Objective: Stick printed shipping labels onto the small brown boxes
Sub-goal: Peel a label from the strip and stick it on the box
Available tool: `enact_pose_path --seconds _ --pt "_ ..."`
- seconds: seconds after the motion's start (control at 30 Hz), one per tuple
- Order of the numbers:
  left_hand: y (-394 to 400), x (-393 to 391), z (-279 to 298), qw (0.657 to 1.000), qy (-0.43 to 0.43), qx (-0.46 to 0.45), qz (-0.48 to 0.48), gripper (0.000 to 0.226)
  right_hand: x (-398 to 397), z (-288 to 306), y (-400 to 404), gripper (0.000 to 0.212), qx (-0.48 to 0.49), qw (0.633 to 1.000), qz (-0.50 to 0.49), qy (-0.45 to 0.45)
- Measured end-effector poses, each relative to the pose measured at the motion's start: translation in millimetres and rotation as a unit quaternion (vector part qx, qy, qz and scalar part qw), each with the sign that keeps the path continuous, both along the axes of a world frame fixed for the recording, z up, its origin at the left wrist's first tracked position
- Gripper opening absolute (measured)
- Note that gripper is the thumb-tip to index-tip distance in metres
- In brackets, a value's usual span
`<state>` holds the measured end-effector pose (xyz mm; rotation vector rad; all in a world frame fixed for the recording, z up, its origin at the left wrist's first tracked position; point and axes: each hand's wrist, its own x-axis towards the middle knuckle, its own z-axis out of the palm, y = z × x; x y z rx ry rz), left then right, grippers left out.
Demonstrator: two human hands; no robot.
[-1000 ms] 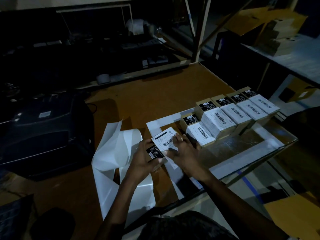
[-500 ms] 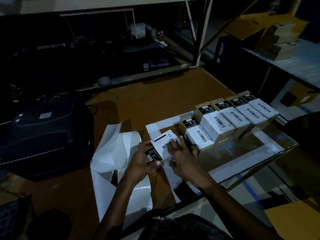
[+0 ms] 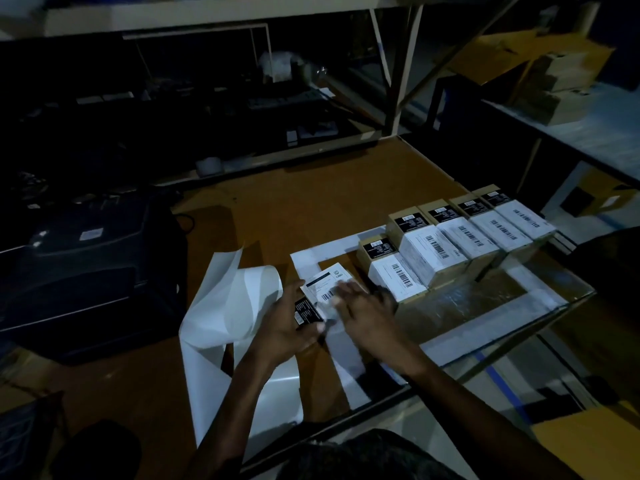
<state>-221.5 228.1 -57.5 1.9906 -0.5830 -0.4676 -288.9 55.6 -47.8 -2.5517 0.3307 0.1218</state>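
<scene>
Head view: left hand (image 3: 287, 327) gripped box (image 3: 308, 311) above table (image 3: 311, 202), thumb curled round near end. Right hand (image 3: 363, 306) had slid from label's (image 3: 325, 284) far edge toward its middle vs 1 s ago; fingers flat, pressing. Judged: label seated, smoothing nearly done. Five labelled boxes (image 3: 460, 233) in row, just right.

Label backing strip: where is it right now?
In the head view the white backing strip lies curled on the brown table, left of the left hand and right of the black printer.
</scene>
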Motion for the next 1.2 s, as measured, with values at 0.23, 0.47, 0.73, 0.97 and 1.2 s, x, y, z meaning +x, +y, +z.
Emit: enact_pose_path --seconds 0.23,0.47,0.73,0.97,1.2 --pt "-7 8 3 0.994 -0.040 0.097 -0.027 0.105 -3 -4 -21 0.039 0.101 0.986 -0.110 -0.076" --pt "4 56 21 0.990 0.066 0.100 -0.075 0.119 24 -5 -22 0.037 0.065 0.985 -0.138 -0.083" --pt "7 58 29 0.993 0.021 0.034 -0.113 0.117 54 20 -43 0.042 0.182 0.964 -0.185 -0.050" --pt "2 48 12 0.993 -0.073 0.059 -0.067 0.116 63 -18 -49 0.071 0.281 0.936 -0.194 -0.082" --pt "5 52 6 0.985 -0.040 0.123 -0.112 0.108 64 -18 -44 0.042 0.287 0.930 -0.214 -0.086"
